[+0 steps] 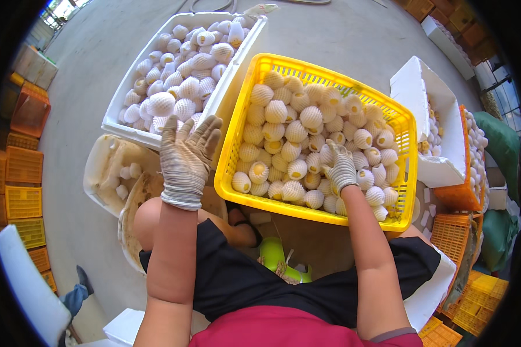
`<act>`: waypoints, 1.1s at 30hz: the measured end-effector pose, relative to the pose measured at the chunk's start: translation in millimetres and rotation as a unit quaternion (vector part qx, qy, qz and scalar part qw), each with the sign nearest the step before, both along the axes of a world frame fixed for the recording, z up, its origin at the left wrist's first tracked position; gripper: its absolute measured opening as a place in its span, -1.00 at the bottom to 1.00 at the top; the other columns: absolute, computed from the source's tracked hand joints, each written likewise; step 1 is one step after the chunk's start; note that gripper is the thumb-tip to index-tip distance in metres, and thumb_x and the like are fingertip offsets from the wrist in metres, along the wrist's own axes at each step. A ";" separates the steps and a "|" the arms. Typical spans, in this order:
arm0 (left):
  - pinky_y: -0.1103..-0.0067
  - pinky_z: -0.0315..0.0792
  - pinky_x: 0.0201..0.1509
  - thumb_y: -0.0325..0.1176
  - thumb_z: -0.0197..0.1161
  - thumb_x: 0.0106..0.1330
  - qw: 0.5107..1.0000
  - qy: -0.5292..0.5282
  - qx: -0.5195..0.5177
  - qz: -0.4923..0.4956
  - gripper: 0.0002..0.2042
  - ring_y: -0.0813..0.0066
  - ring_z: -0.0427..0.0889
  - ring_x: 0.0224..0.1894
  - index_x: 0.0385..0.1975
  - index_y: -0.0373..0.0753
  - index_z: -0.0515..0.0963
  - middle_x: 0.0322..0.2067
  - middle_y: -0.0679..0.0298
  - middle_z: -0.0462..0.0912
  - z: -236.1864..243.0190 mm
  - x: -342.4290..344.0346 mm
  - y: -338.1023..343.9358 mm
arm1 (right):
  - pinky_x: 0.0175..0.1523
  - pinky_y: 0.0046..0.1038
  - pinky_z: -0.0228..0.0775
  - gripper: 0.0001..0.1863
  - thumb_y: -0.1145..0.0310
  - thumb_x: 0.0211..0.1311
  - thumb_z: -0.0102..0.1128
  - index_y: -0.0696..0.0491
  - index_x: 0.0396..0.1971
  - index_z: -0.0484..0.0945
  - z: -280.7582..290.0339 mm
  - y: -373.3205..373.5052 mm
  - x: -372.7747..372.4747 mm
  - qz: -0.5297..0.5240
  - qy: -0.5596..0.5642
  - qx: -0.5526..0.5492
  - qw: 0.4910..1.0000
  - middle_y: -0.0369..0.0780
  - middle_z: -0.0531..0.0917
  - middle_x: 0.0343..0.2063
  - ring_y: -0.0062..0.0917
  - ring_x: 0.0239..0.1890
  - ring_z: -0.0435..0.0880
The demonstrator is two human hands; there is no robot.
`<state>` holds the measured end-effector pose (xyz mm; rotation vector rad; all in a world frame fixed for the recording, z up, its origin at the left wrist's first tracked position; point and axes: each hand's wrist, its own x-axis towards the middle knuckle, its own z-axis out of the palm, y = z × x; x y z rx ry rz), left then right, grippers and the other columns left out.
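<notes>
My left hand (pixel 186 156), in a striped grey glove with a soiled palm, is open with its fingers spread. It is over the near edge of a white foam box (pixel 237 78) full of round fruits in white foam nets (pixel 161 104). Inside a yellow plastic crate (pixel 315 216), my gloved right hand (pixel 342 168) closes its thumb and fingers around a net-wrapped fruit (pixel 326 155), partly hidden by the fingers. Many more netted fruits (pixel 296 132) fill this crate, with yellow skin showing through some nets.
Left of my legs, a worn foam box (pixel 101 168) holds a few white pieces. At right stand a foam box (pixel 446 139) and an orange crate (pixel 466 194), both with netted fruits. Stacked crates (pixel 24 191) line the left side. A bright green object (pixel 275 254) sits between my legs.
</notes>
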<state>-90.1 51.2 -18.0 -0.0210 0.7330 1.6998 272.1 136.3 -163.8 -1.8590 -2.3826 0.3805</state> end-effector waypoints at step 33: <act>0.43 0.45 -0.37 -0.39 0.20 0.38 0.654 0.741 0.019 -0.153 -0.88 0.25 0.54 -0.49 -0.34 -0.28 0.45 -0.51 0.14 0.56 -51.9 132.3 -20.5 | -0.27 -0.25 0.46 -0.80 0.36 0.41 0.08 0.18 -0.16 0.55 90.9 -87.8 -56.1 -0.072 0.311 0.095 0.943 0.00 0.65 -0.38 -0.10 -0.37 0.66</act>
